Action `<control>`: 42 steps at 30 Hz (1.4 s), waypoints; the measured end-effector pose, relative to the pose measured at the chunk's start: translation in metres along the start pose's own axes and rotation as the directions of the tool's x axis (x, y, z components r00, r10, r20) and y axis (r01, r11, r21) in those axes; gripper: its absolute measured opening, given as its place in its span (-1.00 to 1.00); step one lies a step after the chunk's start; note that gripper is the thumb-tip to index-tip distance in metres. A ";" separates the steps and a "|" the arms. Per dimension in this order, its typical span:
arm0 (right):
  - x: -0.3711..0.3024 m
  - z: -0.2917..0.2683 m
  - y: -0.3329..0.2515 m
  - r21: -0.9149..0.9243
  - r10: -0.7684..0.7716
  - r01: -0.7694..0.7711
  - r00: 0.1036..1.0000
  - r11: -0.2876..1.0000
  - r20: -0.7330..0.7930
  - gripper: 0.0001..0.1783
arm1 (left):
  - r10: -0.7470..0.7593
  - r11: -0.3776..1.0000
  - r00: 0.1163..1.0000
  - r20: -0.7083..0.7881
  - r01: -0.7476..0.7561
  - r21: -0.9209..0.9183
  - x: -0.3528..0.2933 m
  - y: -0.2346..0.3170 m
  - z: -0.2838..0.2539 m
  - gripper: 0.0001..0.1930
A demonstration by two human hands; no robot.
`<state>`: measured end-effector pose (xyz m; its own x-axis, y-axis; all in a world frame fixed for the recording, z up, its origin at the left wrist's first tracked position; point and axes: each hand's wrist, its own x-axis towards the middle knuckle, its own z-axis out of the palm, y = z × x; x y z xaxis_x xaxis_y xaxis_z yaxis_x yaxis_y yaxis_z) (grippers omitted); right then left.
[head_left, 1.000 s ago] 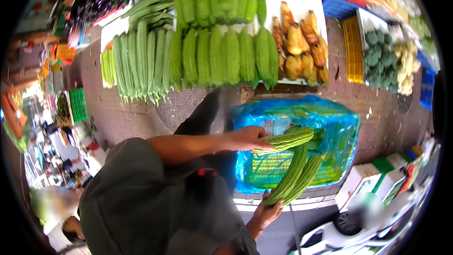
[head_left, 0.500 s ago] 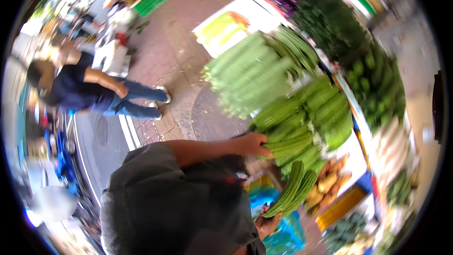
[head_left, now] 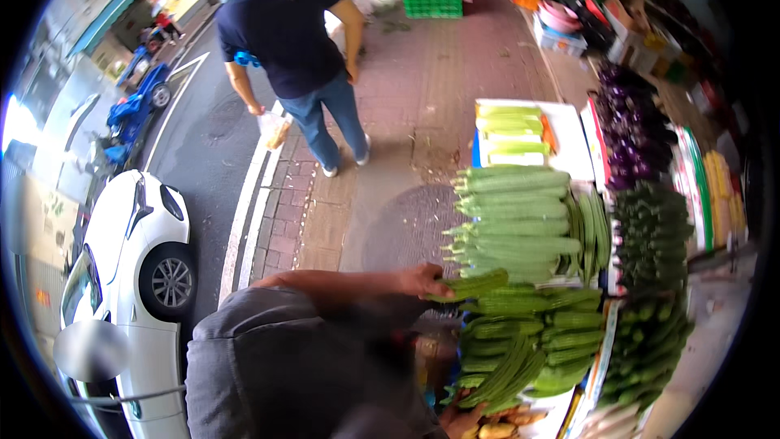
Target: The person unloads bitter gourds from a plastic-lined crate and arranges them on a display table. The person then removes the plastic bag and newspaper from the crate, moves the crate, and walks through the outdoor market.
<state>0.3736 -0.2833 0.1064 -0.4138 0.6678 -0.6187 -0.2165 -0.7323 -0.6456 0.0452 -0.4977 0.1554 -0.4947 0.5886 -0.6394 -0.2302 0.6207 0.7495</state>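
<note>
At the end of my outstretched arm, my left hand (head_left: pixel 422 280) is closed round the end of a green gourd (head_left: pixel 478 286) at the upper left of a pile of similar green gourds (head_left: pixel 565 337). Lower down, my right hand (head_left: pixel 461 417) grips the near ends of several long ridged gourds (head_left: pixel 513 370); they slant up and right in front of the pile. Part of this hand is cut off by the lower edge. Pale green long gourds (head_left: pixel 516 215) lie in rows just beyond my left hand.
Dark purple eggplants (head_left: pixel 630 134), dark green vegetables (head_left: pixel 650 232) and brown roots (head_left: pixel 500 431) surround the pile. A white tray (head_left: pixel 569 134) holds pale green vegetables. On the left, a person in a dark shirt (head_left: pixel 284 32) walks on the pavement, near a white car (head_left: pixel 134 236).
The view has turned, so the stall now runs up the right side. My left hand now has a gourd at the pile's upper left; my right hand still holds the ridged gourds.
</note>
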 end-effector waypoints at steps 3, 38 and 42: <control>0.008 0.029 0.014 0.100 0.036 -0.042 0.998 0.994 0.056 -0.54 | -0.085 0.995 0.994 -0.061 0.088 0.041 0.007 -0.023 -0.011 -0.37; 0.089 0.030 0.105 -0.240 -0.267 0.181 0.877 0.954 -0.399 -0.47 | 0.141 0.985 0.982 0.124 -0.127 -0.113 0.198 -0.032 0.129 -0.69; 0.078 0.053 0.082 -0.221 -0.242 0.157 0.863 0.963 -0.443 -0.50 | 0.072 0.932 0.987 0.145 -0.119 0.343 0.201 -0.044 0.133 -0.48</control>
<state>0.2768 -0.2988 0.0291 0.0874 0.8129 -0.5758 -0.0784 -0.5706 -0.8175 0.0673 -0.3382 -0.0289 -0.3829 0.7009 -0.6017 0.1318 0.6862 0.7154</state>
